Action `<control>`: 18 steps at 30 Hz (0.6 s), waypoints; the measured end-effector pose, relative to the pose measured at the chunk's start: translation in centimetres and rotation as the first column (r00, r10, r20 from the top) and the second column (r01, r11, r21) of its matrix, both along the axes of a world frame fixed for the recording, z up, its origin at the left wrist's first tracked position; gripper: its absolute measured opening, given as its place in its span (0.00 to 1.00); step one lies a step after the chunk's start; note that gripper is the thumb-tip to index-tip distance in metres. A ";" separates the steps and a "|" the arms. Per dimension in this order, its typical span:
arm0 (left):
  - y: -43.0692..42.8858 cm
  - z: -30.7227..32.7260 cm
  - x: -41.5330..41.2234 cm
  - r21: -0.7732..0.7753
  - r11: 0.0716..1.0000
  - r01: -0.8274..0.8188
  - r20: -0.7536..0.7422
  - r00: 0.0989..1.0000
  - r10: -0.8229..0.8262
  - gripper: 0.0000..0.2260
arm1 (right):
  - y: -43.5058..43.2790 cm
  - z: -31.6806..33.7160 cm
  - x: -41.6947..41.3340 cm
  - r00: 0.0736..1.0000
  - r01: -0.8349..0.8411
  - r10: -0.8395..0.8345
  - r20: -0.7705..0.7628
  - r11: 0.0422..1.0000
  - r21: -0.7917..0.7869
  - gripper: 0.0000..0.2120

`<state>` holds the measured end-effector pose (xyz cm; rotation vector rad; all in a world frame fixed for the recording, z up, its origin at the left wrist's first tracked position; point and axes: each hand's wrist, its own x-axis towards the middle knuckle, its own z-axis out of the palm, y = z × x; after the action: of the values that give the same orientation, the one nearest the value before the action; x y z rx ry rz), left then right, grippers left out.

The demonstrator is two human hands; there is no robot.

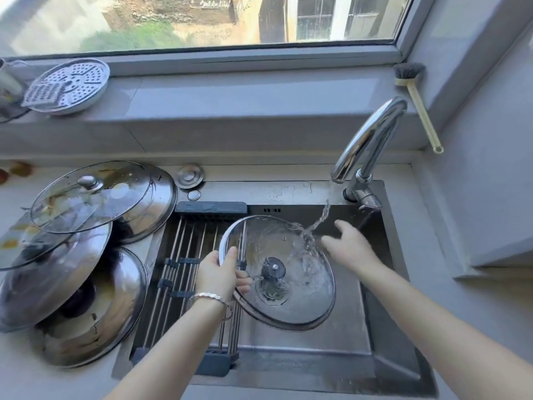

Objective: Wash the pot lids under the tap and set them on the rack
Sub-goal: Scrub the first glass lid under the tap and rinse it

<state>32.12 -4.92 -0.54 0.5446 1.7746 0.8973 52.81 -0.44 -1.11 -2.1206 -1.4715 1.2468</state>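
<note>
- Rinsing question: left hand (216, 272) is clamped on the rim of the glass lid (305, 284) over the sink (317, 356), and right hand (352, 249) is spread loose beside it, holding nothing. Tips?
- I'd tilt it so the stream (317, 223) sheets across, rub with the free hand and grip firmly, since wet glass probably slips. Count: five dirty lids (89, 194) piled on the tabletop (28, 370), I think, one rack (190, 241), none racked yet, one tap (372, 140).

Single head camera, close above sink (291, 353), facing forward-down; tap (372, 142) right, window (202, 21) along top edge
</note>
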 end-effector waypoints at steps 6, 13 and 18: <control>-0.3 2.3 1.5 -0.059 0.986 0.153 -0.100 0.982 -0.159 0.05 | -7.4 2.6 -3.6 0.734 -0.677 0.679 0.030 0.727 0.115 0.25; -0.8 5.9 3.3 0.031 0.960 0.279 -0.028 0.960 -0.278 0.12 | -8.7 1.8 -3.1 0.943 -0.319 0.310 0.122 0.737 0.595 0.05; -2.5 5.8 2.8 0.057 0.953 0.297 -0.035 0.955 -0.295 0.06 | -7.3 3.1 -1.5 0.862 0.136 0.011 -0.506 0.958 0.252 0.06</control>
<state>34.94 -7.44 5.28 0.8416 1.6370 0.7385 51.32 -7.72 2.01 -1.4927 -1.2420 1.3421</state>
